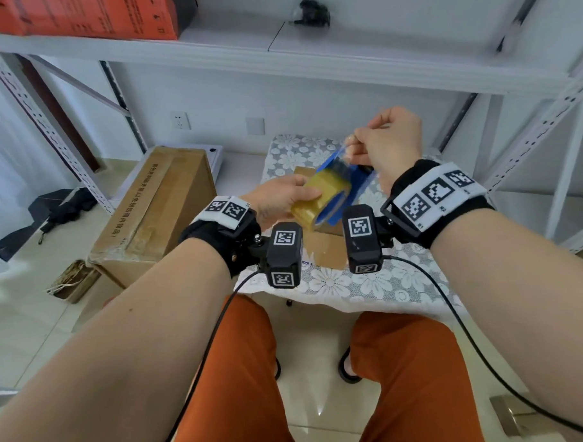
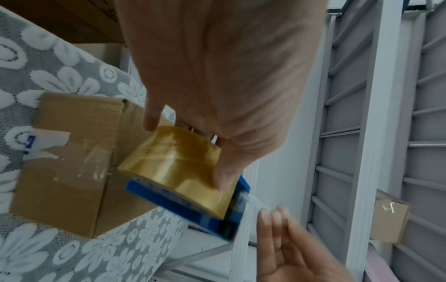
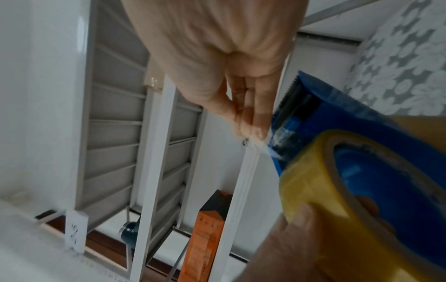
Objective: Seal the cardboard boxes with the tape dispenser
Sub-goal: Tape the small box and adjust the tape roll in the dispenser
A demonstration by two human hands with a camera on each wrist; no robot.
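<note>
A blue tape dispenser carrying a yellow-brown tape roll is held up over a small cardboard box on the flowered cloth. My left hand grips the roll, thumb on its face and fingers round the far side. My right hand is just above the dispenser's cutter end, fingers curled, pinching the clear loose tape end. In the left wrist view the small box shows closed flaps with old tape scraps and a torn label.
A large cardboard box stands on the floor to the left. White metal shelving frames the lace-covered table; an orange box sits on the upper shelf. Another small carton lies beyond the shelf post.
</note>
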